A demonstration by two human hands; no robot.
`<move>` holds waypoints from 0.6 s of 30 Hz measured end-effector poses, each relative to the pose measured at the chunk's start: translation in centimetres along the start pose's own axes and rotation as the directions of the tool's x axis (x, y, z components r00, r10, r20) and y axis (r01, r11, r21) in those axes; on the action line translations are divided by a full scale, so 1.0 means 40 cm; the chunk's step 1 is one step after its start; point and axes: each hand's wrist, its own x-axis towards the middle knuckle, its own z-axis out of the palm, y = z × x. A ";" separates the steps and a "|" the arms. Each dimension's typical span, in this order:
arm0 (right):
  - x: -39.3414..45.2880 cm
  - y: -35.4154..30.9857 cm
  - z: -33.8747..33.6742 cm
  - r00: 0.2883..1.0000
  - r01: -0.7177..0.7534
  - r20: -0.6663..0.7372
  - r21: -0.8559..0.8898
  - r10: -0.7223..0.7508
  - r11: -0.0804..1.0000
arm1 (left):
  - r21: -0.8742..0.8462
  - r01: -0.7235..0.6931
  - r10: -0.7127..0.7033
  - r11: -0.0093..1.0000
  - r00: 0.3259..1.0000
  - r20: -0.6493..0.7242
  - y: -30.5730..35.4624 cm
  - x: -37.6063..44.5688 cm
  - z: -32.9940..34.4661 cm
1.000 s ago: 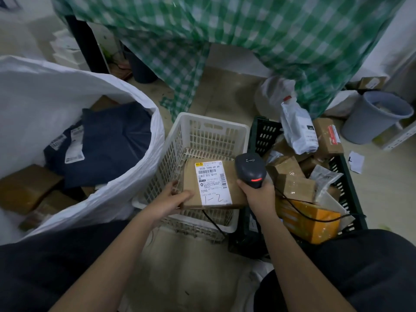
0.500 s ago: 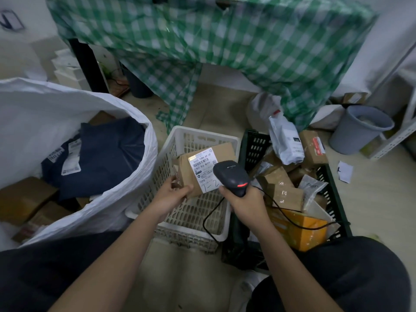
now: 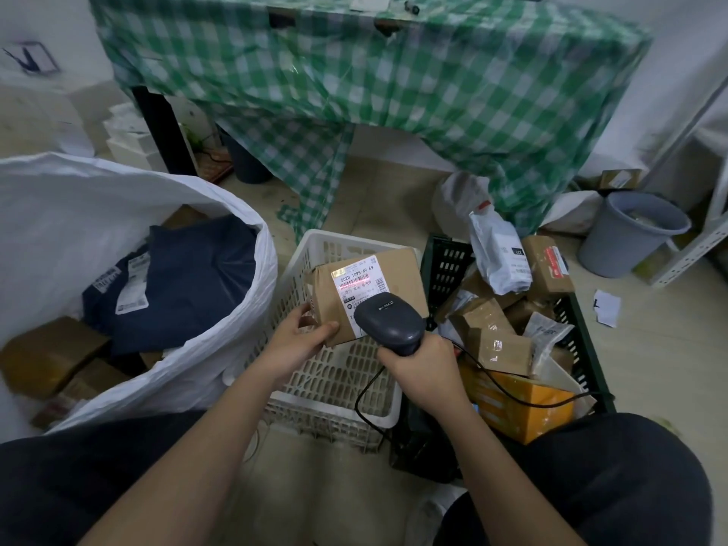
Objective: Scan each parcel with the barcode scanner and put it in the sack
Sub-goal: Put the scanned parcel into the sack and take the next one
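A pale tiled floor (image 3: 394,199) runs under a table draped in a green checked cloth (image 3: 394,92), with a grey bin (image 3: 630,234) near the right wall. In front of the seated person stands a white crate (image 3: 335,384), and touching its right side a dark green crate (image 3: 583,340) heaped with parcels: brown boxes, a white bag (image 3: 498,254) and an orange box (image 3: 524,407) at its near edge. To the left of the white crate the sack (image 3: 220,340) gapes open, holding a navy bag (image 3: 189,277) with white labels and several brown boxes near its left edge.

Above the white crate, the left hand (image 3: 295,340) holds a brown box (image 3: 394,277) tilted up, thumb across its near face and fingers curled around its left edge. The box's white label (image 3: 356,283) faces the camera, and a red glow lies across the barcode. The right hand (image 3: 425,368) wraps its fingers tightly round the handle of the scanner (image 3: 390,325), whose head sits just in front of the label's lower part. The scanner's black cable (image 3: 512,392) loops down over the white crate's near rim and trails right across the orange box.
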 end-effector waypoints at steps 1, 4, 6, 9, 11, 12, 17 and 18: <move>-0.001 -0.003 -0.002 1.000 0.009 -0.002 -0.006 -0.009 1.000 | 0.005 -0.007 0.007 1.000 1.000 -0.001 0.001 -0.001 -0.001; -0.004 -0.008 -0.008 1.000 0.020 0.002 -0.023 -0.020 1.000 | 0.026 -0.019 0.019 0.999 1.000 -0.005 0.003 -0.007 -0.002; -0.009 -0.012 -0.013 1.000 0.017 0.007 -0.020 -0.017 1.000 | 0.042 -0.024 0.024 0.999 1.000 -0.004 0.007 -0.015 -0.002; -0.019 -0.021 -0.019 1.000 0.023 -0.005 0.003 -0.023 1.000 | 0.042 -0.038 0.038 0.998 0.999 0.007 0.015 -0.030 -0.006; -0.021 -0.030 -0.022 0.999 0.038 -0.035 0.022 -0.037 0.999 | 0.048 -0.052 0.052 0.997 0.999 0.005 0.023 -0.047 -0.009; -0.022 -0.036 -0.023 0.998 0.042 -0.046 0.036 -0.041 0.998 | 0.052 -0.060 0.060 0.997 0.998 0.000 0.028 -0.058 -0.011; -0.041 -0.072 -0.031 0.991 0.077 -0.122 0.151 -0.058 0.986 | 0.053 -0.140 0.143 0.989 0.988 -0.055 0.057 -0.127 -0.027; -0.045 -0.083 -0.030 0.987 0.094 -0.143 0.184 -0.068 0.978 | 0.056 -0.153 0.157 0.987 0.984 -0.081 0.065 -0.145 -0.035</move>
